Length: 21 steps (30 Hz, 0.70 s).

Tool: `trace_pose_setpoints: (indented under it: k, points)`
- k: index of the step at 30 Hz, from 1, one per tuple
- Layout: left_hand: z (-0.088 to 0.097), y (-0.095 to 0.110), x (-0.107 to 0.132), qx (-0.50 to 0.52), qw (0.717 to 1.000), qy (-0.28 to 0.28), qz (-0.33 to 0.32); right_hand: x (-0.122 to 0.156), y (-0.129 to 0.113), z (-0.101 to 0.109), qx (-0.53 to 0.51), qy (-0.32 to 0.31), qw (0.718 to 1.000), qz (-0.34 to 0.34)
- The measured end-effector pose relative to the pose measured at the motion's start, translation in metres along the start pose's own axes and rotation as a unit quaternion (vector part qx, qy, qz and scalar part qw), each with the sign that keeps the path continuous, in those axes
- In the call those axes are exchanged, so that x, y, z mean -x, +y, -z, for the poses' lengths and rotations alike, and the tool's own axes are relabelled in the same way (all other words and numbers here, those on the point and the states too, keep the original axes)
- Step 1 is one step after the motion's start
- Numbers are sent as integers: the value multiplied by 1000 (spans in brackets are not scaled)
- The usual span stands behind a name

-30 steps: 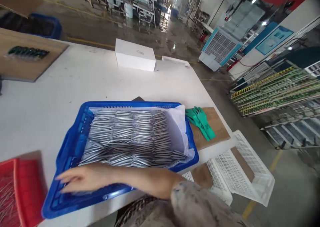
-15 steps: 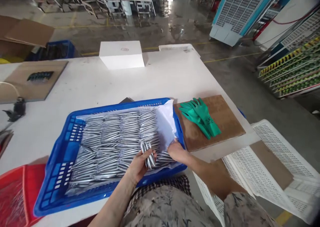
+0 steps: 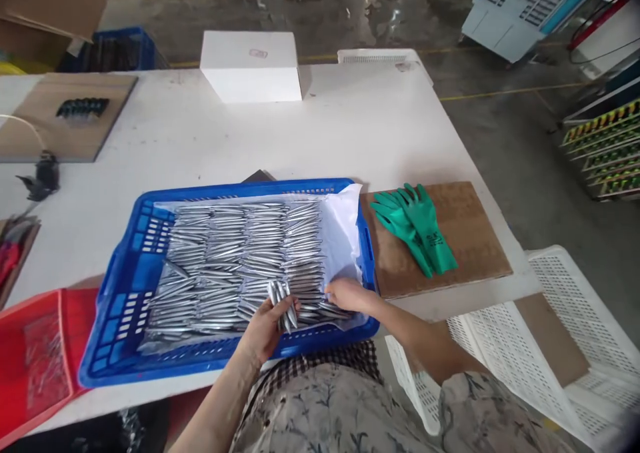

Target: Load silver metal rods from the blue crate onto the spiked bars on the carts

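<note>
A blue plastic basket (image 3: 114, 266), lined with white paper (image 3: 341, 230), holds rows of slim silver spindle-shaped pieces (image 3: 220, 266), laid side by side in several columns. Over its near edge, my left hand (image 3: 265, 330) is closed around a small bunch of silver pieces (image 3: 281, 301), their ends pointing up and down. My right hand (image 3: 346, 294) reaches into the basket's right end, at the nearest part of the right column. Its fingers are pinched downward there; whatever is between them is hidden.
Green gloves (image 3: 417, 230) rest on a brown board (image 3: 470, 240) right of the basket. A white box (image 3: 253, 70) stands at the table's back. A red bin (image 3: 35, 360) sits at left, white perforated crates (image 3: 500, 346) at right. A cardboard sheet (image 3: 75, 133) lies far left.
My right hand has moved left and away from the paper's right edge, toward the silver pieces. My left hand still holds its bunch. The view has tilted downward.
</note>
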<state>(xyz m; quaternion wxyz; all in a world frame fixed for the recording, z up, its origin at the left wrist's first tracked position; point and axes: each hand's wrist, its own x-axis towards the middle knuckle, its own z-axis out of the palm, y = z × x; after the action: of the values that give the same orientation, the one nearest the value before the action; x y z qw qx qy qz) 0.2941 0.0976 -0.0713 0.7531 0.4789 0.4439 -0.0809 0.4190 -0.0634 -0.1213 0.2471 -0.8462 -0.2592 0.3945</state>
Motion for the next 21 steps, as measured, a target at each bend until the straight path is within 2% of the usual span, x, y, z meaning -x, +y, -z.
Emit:
trace_pose_setpoints:
  k: [2,3,5,7,10,13,16,21]
  points:
    - [-10,0,-4,-115,992,-33,-47,-1,-3,13,26,-9,999,19]
    - [-15,0,-7,-201,975,-49,-80,-1,-5,19,46,-8,999,27]
    - [-27,-2,-16,-389,906,-86,-146,1,-9,30,100,-9,994,34]
    - [-40,-7,-26,-506,835,-117,-180,6,-12,40,148,-2,989,32]
    - [-60,-18,-35,-576,779,-157,-189,18,-16,54,146,72,986,35]
    - [-74,-29,-38,-639,717,-194,-200,31,-13,63,81,153,983,57]
    - [-79,-37,-38,-682,667,-221,-203,39,-4,62,25,165,983,73]
    - [-85,-42,-38,-726,613,-235,-203,41,3,54,24,152,986,60]
